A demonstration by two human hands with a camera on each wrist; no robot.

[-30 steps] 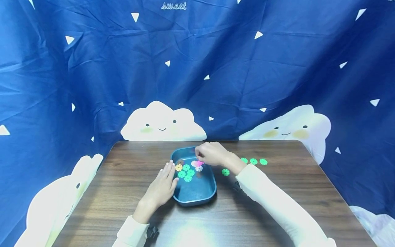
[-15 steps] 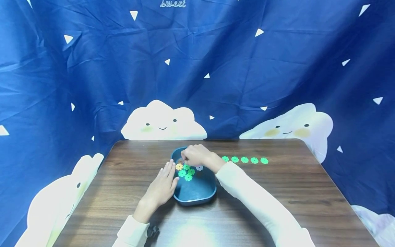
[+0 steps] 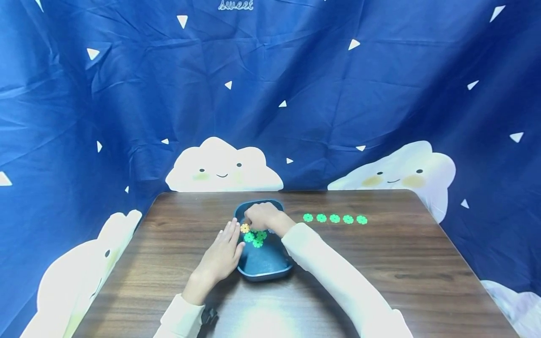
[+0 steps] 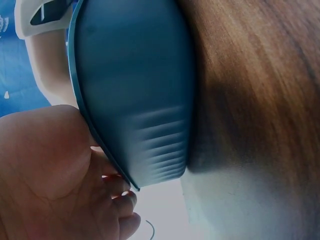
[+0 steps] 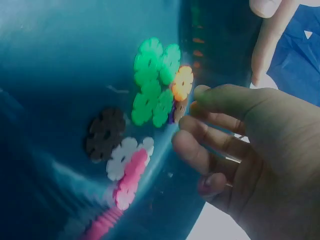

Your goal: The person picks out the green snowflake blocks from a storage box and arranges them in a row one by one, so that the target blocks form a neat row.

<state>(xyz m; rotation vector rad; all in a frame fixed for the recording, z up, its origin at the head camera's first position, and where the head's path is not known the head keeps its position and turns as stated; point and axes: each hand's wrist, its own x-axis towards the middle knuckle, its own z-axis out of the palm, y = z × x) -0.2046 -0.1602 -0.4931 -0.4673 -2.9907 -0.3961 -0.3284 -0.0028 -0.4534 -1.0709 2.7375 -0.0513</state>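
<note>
My right hand (image 3: 264, 216) reaches into a blue tray (image 3: 264, 278) on the table. In the right wrist view its thumb and fingers are bent, with the tips close to an orange flower-shaped plastic disc (image 5: 183, 83) and a brown disc (image 5: 180, 110). No disc is plainly held there. Several green discs (image 5: 150, 65), a dark disc (image 5: 105, 134), white discs (image 5: 121, 159) and pink discs (image 5: 132, 175) lie in the tray too. My left hand (image 3: 221, 253) rests against the tray's left rim, fingers straight; the left wrist view shows its palm (image 4: 40, 165) beside the tray wall.
On the wooden table (image 3: 380, 263), right of the tray, several green discs (image 3: 335, 218) form a straight row. My right sleeve (image 3: 334, 277) crosses the table and hides part of it. A blue curtain (image 3: 304, 94) hangs behind the table's far edge.
My right hand has moved left inside the tray and slightly nearer to me, and its forearm no longer covers the row of green discs. The left hand keeps its place.
</note>
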